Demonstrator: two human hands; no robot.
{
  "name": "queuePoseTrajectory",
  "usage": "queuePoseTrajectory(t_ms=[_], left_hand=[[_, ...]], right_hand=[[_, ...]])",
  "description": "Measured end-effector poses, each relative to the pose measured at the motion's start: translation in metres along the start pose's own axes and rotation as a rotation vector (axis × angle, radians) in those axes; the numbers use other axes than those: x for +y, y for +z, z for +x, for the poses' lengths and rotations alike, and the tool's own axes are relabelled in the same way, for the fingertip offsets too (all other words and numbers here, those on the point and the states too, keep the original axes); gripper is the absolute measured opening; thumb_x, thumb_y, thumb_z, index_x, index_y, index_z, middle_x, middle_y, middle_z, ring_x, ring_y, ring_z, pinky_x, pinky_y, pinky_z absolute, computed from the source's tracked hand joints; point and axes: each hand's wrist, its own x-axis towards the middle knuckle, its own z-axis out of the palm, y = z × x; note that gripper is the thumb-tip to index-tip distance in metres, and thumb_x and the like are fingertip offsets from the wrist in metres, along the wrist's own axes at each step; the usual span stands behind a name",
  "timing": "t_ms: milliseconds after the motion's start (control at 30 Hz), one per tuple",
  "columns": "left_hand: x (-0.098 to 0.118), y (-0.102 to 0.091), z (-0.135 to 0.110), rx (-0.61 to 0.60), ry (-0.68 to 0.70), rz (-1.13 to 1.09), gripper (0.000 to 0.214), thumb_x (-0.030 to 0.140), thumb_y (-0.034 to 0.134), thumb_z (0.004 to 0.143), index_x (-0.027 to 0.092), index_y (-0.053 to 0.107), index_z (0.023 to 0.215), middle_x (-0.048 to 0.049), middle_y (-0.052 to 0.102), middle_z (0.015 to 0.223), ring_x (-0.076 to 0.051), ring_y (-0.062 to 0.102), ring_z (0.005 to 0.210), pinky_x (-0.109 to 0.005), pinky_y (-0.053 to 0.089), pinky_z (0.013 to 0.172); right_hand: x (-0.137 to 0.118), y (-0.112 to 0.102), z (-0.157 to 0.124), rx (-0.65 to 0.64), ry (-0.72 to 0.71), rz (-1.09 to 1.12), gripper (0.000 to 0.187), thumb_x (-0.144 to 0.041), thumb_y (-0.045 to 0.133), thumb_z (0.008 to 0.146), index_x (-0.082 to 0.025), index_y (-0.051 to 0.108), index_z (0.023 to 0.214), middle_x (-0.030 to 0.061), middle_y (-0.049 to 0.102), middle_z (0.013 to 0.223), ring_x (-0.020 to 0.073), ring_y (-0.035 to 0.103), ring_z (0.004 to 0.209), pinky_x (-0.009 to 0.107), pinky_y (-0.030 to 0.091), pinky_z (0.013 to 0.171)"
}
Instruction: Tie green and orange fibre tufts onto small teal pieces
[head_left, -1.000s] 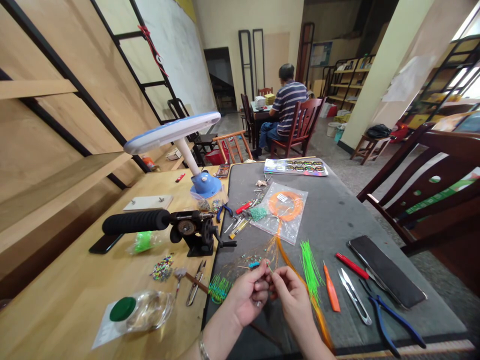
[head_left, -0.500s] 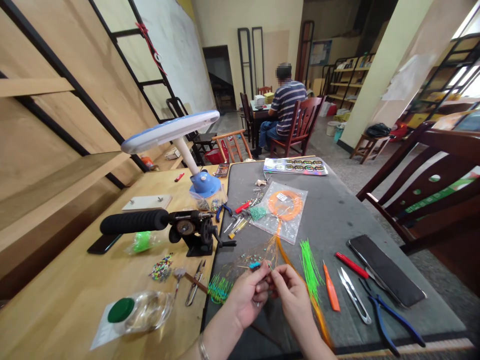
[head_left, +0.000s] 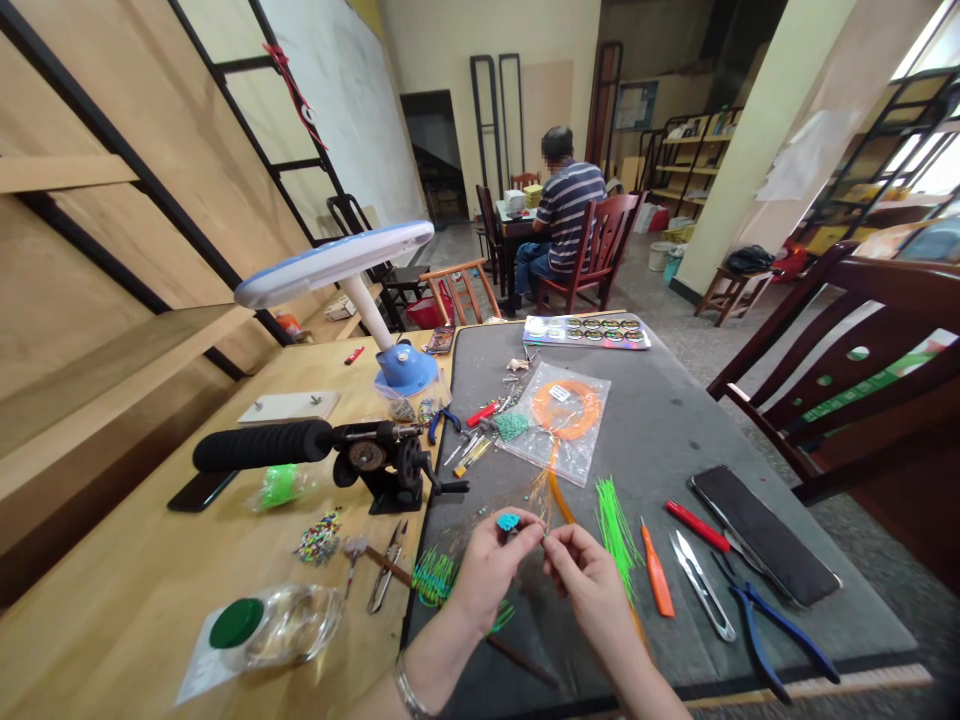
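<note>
My left hand [head_left: 486, 572] and my right hand [head_left: 590, 577] meet low in the middle, over the grey mat [head_left: 660, 440]. The left hand pinches a small blue piece [head_left: 508, 522] between thumb and fingers. My right hand's fingers are pinched on something thin that I cannot make out, right beside the left fingertips. Orange strands [head_left: 557, 497] run from behind my hands up to a clear bag of orange cord [head_left: 564, 413]. A bundle of green strands [head_left: 616, 519] lies just right of my right hand.
A black hand-crank tool with foam handle [head_left: 330, 453], a blue desk lamp [head_left: 352, 290], loose beads [head_left: 320, 536], a bagged green-capped spool [head_left: 262, 625], an orange cutter [head_left: 655, 569], snips [head_left: 702, 598], blue pliers [head_left: 772, 635] and a phone [head_left: 763, 533] lie around. A seated person [head_left: 559, 215] works at a far table.
My hands have lifted slightly and moved apart a little. The blue piece now shows at my left fingertips. The view has tilted a bit.
</note>
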Motion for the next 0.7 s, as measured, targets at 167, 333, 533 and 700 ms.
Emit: queuePoseTrajectory(t_ms=[167,333,533,700], left_hand=[[0.006,0.004,-0.001,-0.021,0.067,0.083,0.016,0.030,0.071,0.071,0.015,0.068,0.073,0.0019,0.061,0.063,-0.008,0.049,0.054,-0.019,0.038,0.053],[0.011,0.007,-0.002,-0.057,0.171,0.155,0.011,0.026,0.070,0.071,0.015,0.069,0.070,-0.0010,0.065,0.066,-0.014,0.057,0.065,-0.023,0.044,0.065],[0.005,0.005,0.001,-0.024,0.094,0.117,0.013,0.024,0.068,0.069,0.015,0.070,0.078,-0.0016,0.066,0.070,-0.010,0.051,0.055,-0.020,0.038,0.052],[-0.007,-0.001,0.004,-0.115,-0.067,-0.011,0.011,0.022,0.060,0.070,0.015,0.064,0.075,0.0038,0.055,0.057,-0.004,0.029,0.038,-0.018,0.017,0.038]], right_hand=[[-0.008,-0.012,0.002,0.075,-0.113,-0.176,0.036,-0.053,0.064,0.075,-0.018,0.068,0.085,0.0066,0.069,0.082,0.0218,0.061,0.080,0.029,0.046,0.070],[-0.015,-0.014,0.005,-0.054,0.036,-0.063,0.042,-0.058,0.065,0.070,-0.018,0.064,0.084,0.0009,0.063,0.066,0.0119,0.051,0.049,0.022,0.037,0.041],[-0.019,-0.016,0.006,-0.056,0.109,0.033,0.041,-0.056,0.070,0.065,-0.018,0.057,0.069,-0.0050,0.053,0.053,0.0066,0.043,0.042,0.018,0.034,0.039],[-0.030,-0.022,0.001,0.009,0.152,0.227,0.037,-0.051,0.073,0.067,-0.019,0.055,0.070,-0.0072,0.049,0.053,0.0045,0.039,0.041,0.016,0.025,0.037]])
